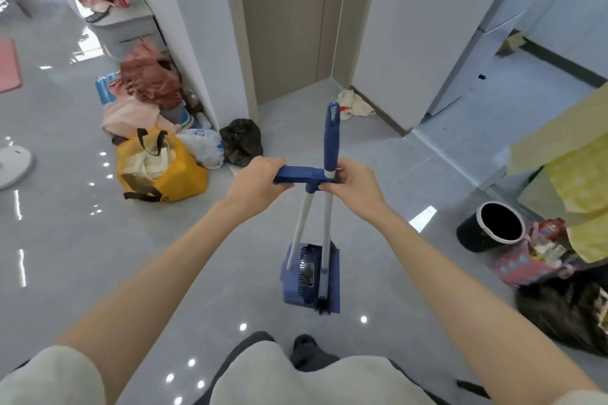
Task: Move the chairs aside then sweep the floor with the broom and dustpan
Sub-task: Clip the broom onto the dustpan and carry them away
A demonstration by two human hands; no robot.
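Observation:
In front of me a blue dustpan (309, 276) with a white pole stands on the grey tiled floor, and a broom (330, 138) with a blue grip and white shaft rests in it, bristles down. My left hand (256, 184) is closed on the dustpan's blue crossbar handle. My right hand (355, 184) is closed around the broom shaft at the clip where the two poles meet. Both arms reach forward. No chair is in view.
A yellow bag (161, 168), clothes and a black bag (241, 141) are piled at the left wall corner. A black bucket (493, 227), bags and a yellow-covered table (575, 154) stand at the right. A closed door (283, 16) lies ahead, with a cloth (353, 103) on the floor.

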